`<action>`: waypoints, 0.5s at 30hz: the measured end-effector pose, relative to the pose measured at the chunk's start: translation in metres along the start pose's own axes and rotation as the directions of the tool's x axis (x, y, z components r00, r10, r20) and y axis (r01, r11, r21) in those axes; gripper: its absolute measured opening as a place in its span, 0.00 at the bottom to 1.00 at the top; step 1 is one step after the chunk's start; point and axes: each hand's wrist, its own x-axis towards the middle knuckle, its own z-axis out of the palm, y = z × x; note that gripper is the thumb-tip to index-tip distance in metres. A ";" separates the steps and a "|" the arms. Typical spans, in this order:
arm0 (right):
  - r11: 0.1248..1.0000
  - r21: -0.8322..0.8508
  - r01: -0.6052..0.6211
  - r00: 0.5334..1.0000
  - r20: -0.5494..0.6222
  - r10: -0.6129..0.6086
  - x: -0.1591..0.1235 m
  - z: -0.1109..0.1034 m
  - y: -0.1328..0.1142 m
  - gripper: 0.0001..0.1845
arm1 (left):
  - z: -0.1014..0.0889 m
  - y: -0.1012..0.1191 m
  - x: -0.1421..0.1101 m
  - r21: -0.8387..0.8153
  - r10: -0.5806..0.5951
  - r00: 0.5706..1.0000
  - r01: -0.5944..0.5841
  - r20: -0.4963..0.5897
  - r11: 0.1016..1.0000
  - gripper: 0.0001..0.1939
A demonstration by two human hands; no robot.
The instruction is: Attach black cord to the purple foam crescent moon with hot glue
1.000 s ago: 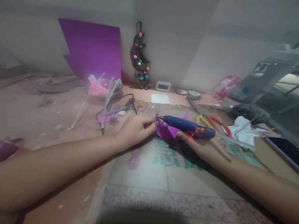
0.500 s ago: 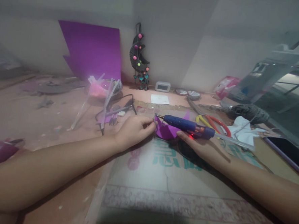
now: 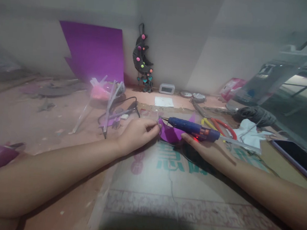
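Left hand (image 3: 137, 134) is pinching purple crescent (image 3: 170, 135) at nine-o'clock tip. Right hand (image 3: 206, 150) is clasping blue glue gun (image 3: 184, 126), nozzle (image 3: 165, 119) facing nine o'clock.

tbh tiny diff, blue glue gun (image 3: 192, 128) in r hand (image 3: 206, 150) sits a hair higher vs a sec ago

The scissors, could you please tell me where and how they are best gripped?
Probably by the red handle, from the right and above: the scissors lie with blades pointing away and handles nearer the camera, and the blue glue gun in the right hand partly hides the yellow handle.
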 end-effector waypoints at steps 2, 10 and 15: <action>0.998 0.058 -0.015 0.999 0.043 0.013 0.000 0.000 -0.001 0.14 | 0.000 0.000 0.000 -0.006 -0.001 1.000 0.001 0.001 1.000 0.17; 0.995 0.054 -0.085 0.996 0.001 0.085 0.003 -0.010 0.006 0.17 | -0.002 0.002 0.001 -0.124 -0.083 0.995 0.077 -0.047 0.989 0.17; 0.990 0.128 -0.067 0.972 -0.216 0.094 0.019 -0.030 0.018 0.23 | 0.002 -0.004 0.002 -0.386 -0.207 0.971 0.146 -0.121 0.911 0.17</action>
